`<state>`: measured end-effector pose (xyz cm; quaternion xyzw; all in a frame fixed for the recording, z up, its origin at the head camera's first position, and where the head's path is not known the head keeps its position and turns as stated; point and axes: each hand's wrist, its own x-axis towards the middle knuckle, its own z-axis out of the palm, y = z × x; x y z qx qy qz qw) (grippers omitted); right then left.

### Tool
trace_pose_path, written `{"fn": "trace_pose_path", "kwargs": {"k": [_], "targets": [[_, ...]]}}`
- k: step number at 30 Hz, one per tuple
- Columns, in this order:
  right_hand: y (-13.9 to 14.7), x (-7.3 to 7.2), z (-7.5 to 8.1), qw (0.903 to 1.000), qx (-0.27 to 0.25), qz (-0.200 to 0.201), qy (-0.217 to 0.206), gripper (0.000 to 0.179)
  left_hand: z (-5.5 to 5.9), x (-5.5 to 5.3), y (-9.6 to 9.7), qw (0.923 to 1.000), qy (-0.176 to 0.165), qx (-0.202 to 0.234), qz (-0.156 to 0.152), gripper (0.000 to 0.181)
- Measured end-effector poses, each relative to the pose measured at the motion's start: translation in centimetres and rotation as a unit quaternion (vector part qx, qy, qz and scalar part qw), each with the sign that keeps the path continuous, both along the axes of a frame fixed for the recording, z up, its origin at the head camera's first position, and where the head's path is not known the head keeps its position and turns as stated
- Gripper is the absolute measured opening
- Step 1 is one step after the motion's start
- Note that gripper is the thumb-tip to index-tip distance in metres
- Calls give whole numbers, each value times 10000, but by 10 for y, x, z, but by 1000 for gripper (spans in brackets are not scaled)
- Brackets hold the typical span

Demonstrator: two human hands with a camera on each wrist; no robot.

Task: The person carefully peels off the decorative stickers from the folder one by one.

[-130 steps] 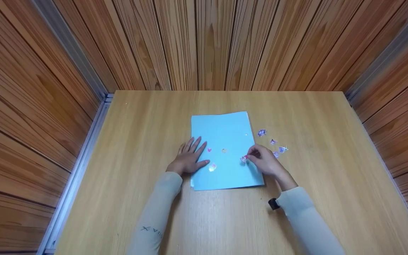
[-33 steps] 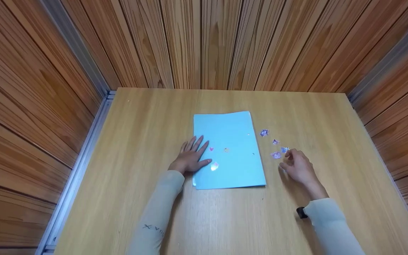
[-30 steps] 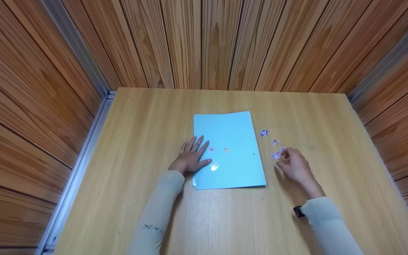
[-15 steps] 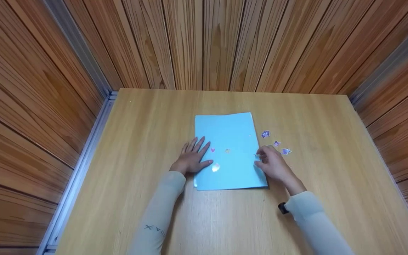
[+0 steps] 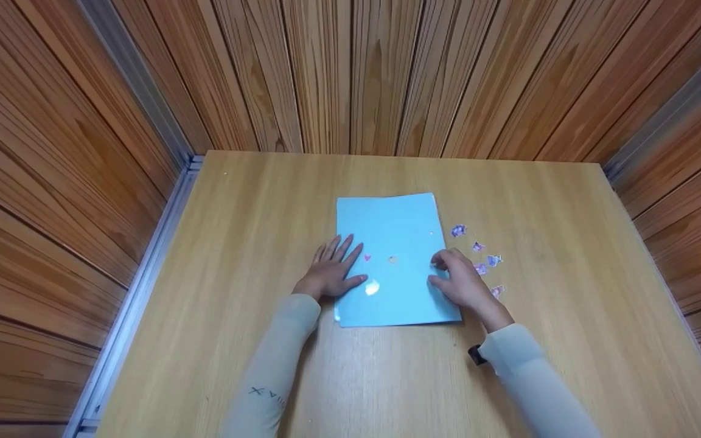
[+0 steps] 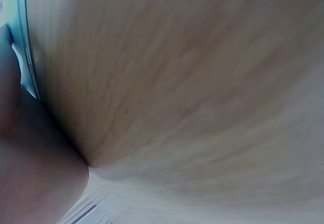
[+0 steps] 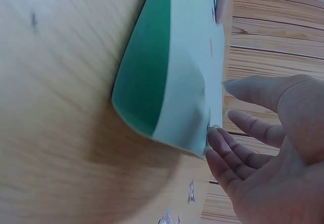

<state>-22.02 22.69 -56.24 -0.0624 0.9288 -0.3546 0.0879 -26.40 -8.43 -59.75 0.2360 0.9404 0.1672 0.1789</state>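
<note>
My left hand (image 5: 329,274) lies flat with spread fingers across the left edge of a light blue folded sheet (image 5: 405,304). On the sheet are a pink heart sticker (image 5: 367,257), a small yellowish sticker (image 5: 393,259) and a shiny pale sticker (image 5: 372,287). My right hand (image 5: 459,281) is over the sheet's right edge, thumb apart from the fingers. In the right wrist view, its fingertips (image 7: 215,133) are at the sheet's surface by a tiny dark speck. Nothing shows between thumb and index finger. The left wrist view shows mostly table and part of the left hand (image 6: 35,158).
Several purple and blue sticker pieces lie right of the sheet, among them one at the back (image 5: 459,230), a blue one (image 5: 494,260) and a pinkish one (image 5: 497,291) beside the right wrist. Wood-plank walls (image 5: 375,79) enclose the wooden table (image 5: 253,201).
The pink piece pinched earlier now lies on the table at right. My right hand has come left from the loose pieces to the sheet's right edge. The left hand stays in place.
</note>
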Motion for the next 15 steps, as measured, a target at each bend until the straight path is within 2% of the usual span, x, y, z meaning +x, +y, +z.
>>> {"fn": "trace_pose_path", "kwargs": {"k": [15], "targets": [[-13, -10, -3, 9999, 35, 155, -67, 33, -1, 0, 0, 10000, -36, 34, 41, 77]]}}
